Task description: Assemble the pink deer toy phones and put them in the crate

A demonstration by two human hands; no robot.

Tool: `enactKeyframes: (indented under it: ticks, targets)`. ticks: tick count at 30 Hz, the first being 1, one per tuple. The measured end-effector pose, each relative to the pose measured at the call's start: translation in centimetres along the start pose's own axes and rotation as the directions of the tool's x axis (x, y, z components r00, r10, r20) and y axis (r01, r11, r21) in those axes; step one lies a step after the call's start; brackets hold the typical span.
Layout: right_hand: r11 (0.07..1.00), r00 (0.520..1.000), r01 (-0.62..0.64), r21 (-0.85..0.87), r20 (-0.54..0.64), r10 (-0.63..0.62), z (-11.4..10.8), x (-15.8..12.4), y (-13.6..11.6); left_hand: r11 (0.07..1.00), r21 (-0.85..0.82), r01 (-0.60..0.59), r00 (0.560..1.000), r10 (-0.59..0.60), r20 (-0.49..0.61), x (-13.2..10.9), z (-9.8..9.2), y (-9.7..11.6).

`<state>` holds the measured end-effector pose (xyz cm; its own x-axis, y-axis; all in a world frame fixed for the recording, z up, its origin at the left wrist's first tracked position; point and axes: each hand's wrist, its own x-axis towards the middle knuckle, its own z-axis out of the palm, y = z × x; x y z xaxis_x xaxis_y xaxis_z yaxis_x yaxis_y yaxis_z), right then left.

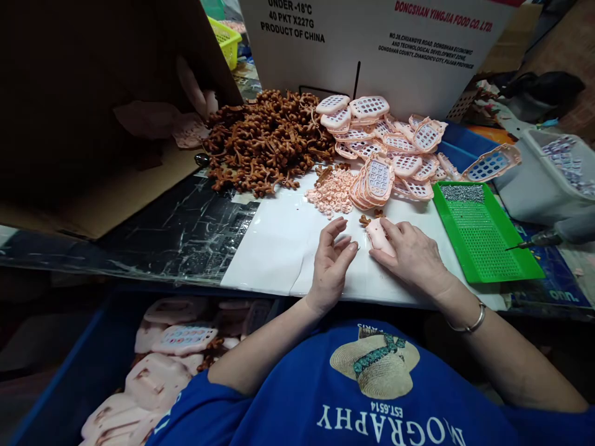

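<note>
My right hand (pixel 409 253) is wrapped round a pink plastic shell (pixel 379 237) on the white sheet (pixel 274 241). Two small brown antler-like pieces (pixel 365 220) stick out at the shell's far end. To its left, my left hand (pixel 331 263) hovers over the sheet with thumb and fingers bent toward each other; a tiny dark thing shows at the thumb tip. Small pink rings (pixel 331 191) lie in a heap beyond my hands, beside stacked pink keypad panels (pixel 377 179). Behind them rises a large pile of brown pieces (pixel 272 139).
A green tray (pixel 493 232) with small metal screws lies at the right, near an electric screwdriver (pixel 564 232) and a grey tub (pixel 543 179). Cardboard boxes (pixel 367 56) stand behind and at the left. Below the table edge, a blue crate (pixel 88 365) holds pink shells.
</note>
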<state>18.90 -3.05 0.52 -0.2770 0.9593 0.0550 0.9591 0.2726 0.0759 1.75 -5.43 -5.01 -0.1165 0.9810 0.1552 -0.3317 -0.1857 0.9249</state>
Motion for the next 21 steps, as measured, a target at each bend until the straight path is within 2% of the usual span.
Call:
enactKeyframes:
  ticks: [3, 8, 12, 15, 16, 18, 20, 21]
  targets:
    - [0.999, 1.000, 0.023, -0.042, -0.011, -0.024, 0.1, -0.1, -0.3, 1.000, -0.007, 0.011, 1.000, -0.011, -0.006, -0.1, 0.0, 0.2]
    - [0.996, 0.991, 0.063, -0.056, -0.112, -0.069, 1.1, -0.2, -0.3, 1.000, -0.015, 0.023, 1.000, -0.023, -0.001, 0.0, 0.1, 0.0]
    - [0.993, 0.984, 0.082, 0.090, -0.167, -0.066, 2.2, -0.3, 0.4, 0.996, -0.047, 0.071, 0.997, -0.071, -0.007, 0.4, 0.2, 0.1]
    - [0.954, 0.963, 0.146, 0.261, -0.259, -0.077, 2.3, -0.8, 0.9, 0.964, -0.147, 0.222, 0.974, -0.227, -0.012, 0.6, 0.6, 0.6]
    - [0.933, 0.951, 0.179, 0.312, -0.297, -0.084, 2.2, -1.0, 1.0, 0.935, -0.196, 0.296, 0.954, -0.299, 0.016, 0.6, 0.9, 0.8]
    - [0.890, 0.926, 0.245, 0.384, -0.365, -0.097, 1.8, -1.5, 1.1, 0.861, -0.269, 0.432, 0.902, -0.406, 0.150, 0.4, 1.6, 1.2]
    - [0.861, 0.908, 0.291, 0.417, -0.404, -0.112, 1.4, -1.9, 1.2, 0.825, -0.281, 0.490, 0.861, -0.410, 0.300, 0.1, 2.5, 1.5]
    - [0.853, 0.902, 0.304, 0.424, -0.416, -0.115, 1.3, -2.1, 1.2, 0.830, -0.276, 0.485, 0.855, -0.385, 0.348, -0.1, 2.9, 1.5]
